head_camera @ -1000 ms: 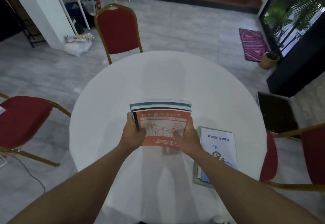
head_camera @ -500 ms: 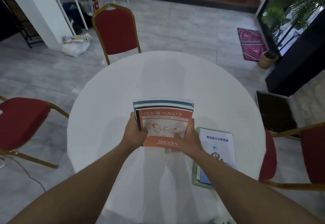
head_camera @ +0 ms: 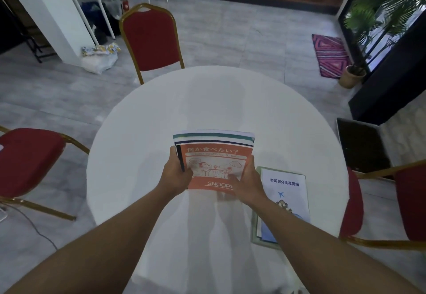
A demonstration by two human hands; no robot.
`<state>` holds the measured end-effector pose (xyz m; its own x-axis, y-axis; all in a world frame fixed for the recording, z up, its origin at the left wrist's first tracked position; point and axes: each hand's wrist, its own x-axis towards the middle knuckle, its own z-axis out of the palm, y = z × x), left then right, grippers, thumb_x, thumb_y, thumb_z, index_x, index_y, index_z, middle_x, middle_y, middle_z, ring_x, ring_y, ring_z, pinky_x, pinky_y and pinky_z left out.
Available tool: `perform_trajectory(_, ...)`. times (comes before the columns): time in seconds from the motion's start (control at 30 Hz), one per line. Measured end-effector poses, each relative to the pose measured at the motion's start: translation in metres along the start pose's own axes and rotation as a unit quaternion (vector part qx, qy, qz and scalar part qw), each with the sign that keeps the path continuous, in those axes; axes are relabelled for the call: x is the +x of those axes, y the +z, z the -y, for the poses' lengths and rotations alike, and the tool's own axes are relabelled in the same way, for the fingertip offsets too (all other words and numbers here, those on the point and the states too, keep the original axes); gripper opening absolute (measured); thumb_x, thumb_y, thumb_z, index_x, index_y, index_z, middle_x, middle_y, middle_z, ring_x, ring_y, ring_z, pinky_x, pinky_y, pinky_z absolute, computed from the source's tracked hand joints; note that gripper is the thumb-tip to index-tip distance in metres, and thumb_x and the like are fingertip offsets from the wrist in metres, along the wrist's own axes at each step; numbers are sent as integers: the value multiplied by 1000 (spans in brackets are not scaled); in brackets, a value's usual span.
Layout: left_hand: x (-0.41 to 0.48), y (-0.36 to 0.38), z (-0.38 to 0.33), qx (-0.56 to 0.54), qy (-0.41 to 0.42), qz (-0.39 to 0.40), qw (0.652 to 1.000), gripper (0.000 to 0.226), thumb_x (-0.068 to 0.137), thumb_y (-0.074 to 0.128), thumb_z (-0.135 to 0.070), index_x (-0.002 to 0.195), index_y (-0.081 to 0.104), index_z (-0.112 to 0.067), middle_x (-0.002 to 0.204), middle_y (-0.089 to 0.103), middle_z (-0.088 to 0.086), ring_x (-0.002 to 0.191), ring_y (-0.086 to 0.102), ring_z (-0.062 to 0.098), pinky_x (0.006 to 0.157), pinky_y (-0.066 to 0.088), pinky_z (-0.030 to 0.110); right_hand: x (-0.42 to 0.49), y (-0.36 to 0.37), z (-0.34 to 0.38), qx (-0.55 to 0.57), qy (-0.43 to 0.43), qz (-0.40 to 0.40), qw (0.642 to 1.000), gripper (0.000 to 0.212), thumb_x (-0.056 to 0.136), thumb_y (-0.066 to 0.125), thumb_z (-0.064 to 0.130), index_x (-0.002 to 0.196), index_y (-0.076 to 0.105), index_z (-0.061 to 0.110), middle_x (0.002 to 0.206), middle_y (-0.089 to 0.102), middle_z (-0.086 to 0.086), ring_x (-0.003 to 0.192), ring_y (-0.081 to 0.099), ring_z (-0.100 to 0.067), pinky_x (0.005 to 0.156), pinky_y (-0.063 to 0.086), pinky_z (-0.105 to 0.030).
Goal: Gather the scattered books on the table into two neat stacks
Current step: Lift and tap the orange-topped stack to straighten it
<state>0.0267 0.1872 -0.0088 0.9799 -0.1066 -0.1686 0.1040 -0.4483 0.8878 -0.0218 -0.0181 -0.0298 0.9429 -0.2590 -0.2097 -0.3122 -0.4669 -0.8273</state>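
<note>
A stack of books (head_camera: pixel 214 146) topped by an orange Snoopy book is held over the middle of the round white table (head_camera: pixel 143 132). My left hand (head_camera: pixel 176 173) grips the stack's left edge and my right hand (head_camera: pixel 247 182) grips its right edge, thumb on the cover. The lower books fan out at the far side, showing teal and dark stripes. A second stack (head_camera: pixel 284 199) lies flat on the table to the right, a white book with blue print on top; my right forearm hides its near left corner.
Red chairs with gold frames stand at the far side (head_camera: pixel 151 40), the left (head_camera: pixel 27 160) and the right (head_camera: pixel 408 201) of the table. A dark tray-like object (head_camera: pixel 362 146) sits on the floor to the right. A potted plant (head_camera: pixel 352 77) and patterned mat (head_camera: pixel 332 56) are beyond.
The stack in both hands has stayed nearly in place, nudged slightly farther from me. The grip and the right stack are unchanged.
</note>
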Motion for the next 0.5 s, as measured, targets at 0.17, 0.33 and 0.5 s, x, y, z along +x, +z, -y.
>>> perform_trajectory(0.17,2,-1,-3,-9,-11,-2,1000,54,90,58,0,120,34,-38,102,55,-26,86,57,-2,42,46,6,3,-1,2,-13,-16,-12,1000,51,91,64,9,113,29,39,115,62,8,98,60,-14,79,52,-27)
perform_trajectory(0.33,0,0,-2,9,0,1,1000,49,92,55,-1,120,33,-35,102,55,-24,87,57,-2,44,48,9,0,2,-5,-6,-10,-12,1000,52,91,65,13,112,27,42,115,60,11,103,61,-14,84,55,-31)
perform_trajectory(0.5,-1,1,-3,12,5,1,1000,49,92,54,0,120,32,-33,104,54,-18,89,58,4,47,50,10,-1,0,-7,-7,-1,5,1000,50,93,62,10,115,28,39,121,59,8,110,60,-17,89,55,-34)
